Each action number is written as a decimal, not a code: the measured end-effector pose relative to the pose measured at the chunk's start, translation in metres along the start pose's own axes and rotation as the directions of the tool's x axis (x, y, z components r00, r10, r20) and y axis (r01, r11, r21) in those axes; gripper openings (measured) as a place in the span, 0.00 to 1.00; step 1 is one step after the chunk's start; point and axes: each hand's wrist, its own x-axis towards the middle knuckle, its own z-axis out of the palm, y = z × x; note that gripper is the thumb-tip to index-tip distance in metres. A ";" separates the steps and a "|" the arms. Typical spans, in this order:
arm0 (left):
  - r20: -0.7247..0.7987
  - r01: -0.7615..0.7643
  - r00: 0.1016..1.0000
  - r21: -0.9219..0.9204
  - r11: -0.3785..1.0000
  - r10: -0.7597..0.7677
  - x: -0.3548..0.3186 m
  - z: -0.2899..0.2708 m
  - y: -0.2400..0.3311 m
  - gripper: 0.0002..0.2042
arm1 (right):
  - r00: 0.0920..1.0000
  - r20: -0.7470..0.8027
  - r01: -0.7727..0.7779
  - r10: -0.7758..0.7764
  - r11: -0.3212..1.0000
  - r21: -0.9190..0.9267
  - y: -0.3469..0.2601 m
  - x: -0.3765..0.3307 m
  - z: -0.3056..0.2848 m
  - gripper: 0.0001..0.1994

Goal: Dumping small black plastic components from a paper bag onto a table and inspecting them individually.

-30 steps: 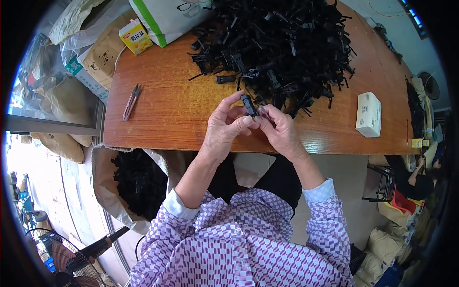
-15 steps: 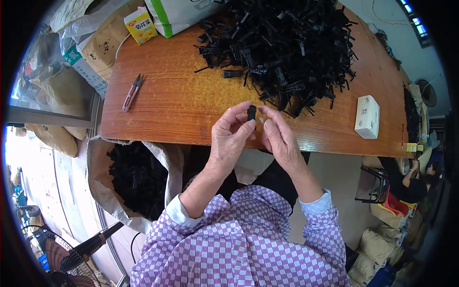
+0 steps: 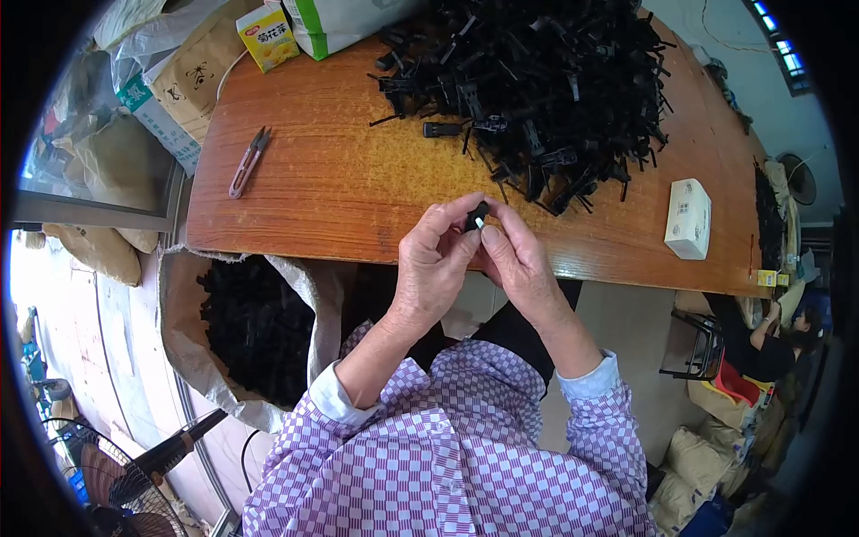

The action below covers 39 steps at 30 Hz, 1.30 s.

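Close to the table's near edge, my two hands meet around one small part. My left hand [image 3: 428, 259] pinches a small black plastic part [image 3: 477, 213] between thumb and fingers. From the other side, my right hand [image 3: 523, 259] is closed, thumb and forefinger on a small pale piece [image 3: 480, 222] that sits against the black part. What the pale piece is, I cannot make out. Beyond my hands lies a large heap of black plastic parts [image 3: 546, 98], some with thin stems. One loose black part [image 3: 442, 130] rests at the heap's left edge.
Thread snips [image 3: 249, 163] lie on the table's left [image 3: 313, 197]. A white box [image 3: 688, 220] stands at the right, a yellow carton [image 3: 267, 38] at the back left. Below the left edge gapes a sack [image 3: 309, 345] of black parts. A fan [image 3: 116, 483] is lower left; another person [image 3: 774, 345] sits far right.
My right hand has closed in on my left, bringing the pale piece against the black part. The black part has tilted from upright. The heap and snips lie as before.
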 end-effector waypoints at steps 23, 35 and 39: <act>0.121 0.331 0.944 -0.322 0.887 -0.308 0.012 -0.005 0.027 0.16 | 0.997 -0.027 0.074 -0.073 0.996 0.044 0.000 -0.009 -0.030 0.10; 0.315 0.446 0.888 -0.418 0.791 -0.334 -0.001 -0.015 0.021 0.17 | 0.983 0.141 -0.148 0.115 0.957 0.249 -0.002 0.006 -0.025 0.09; 0.339 0.276 0.909 -0.048 0.960 -0.245 -0.001 -0.022 0.025 0.20 | 0.982 0.156 -0.132 0.109 0.980 0.148 -0.004 0.005 -0.021 0.08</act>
